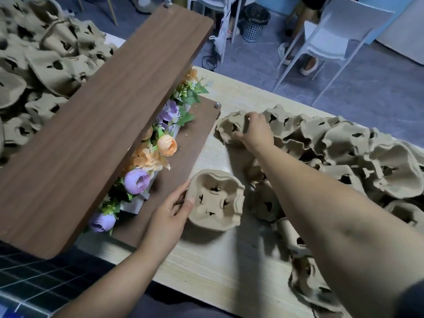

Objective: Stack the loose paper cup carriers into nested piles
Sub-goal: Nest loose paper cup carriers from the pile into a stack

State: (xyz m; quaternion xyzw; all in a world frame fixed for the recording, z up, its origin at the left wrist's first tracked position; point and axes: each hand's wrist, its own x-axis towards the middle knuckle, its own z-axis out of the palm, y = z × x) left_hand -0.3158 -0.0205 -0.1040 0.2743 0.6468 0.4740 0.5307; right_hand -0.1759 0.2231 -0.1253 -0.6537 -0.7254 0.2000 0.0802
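Note:
A nested pile of brown pulp cup carriers (218, 200) stands on the pale wooden table (206, 267), near its left side. My left hand (174, 212) grips the pile's left rim, thumb on top. Farther back, my right hand (257, 131) reaches out and pinches the edge of a single loose carrier (229, 127) lying at the far left end of a heap. That heap of several loose carriers (344, 152) spreads over the right side of the table, partly hidden under my right forearm.
A brown two-tier wooden shelf (96, 125) juts over the table's left, with artificial flowers (149, 161) on its lower board. More carriers (41, 60) are piled behind it at the far left. White chairs (332, 37), a bin (255, 21) and a person's feet are beyond the table.

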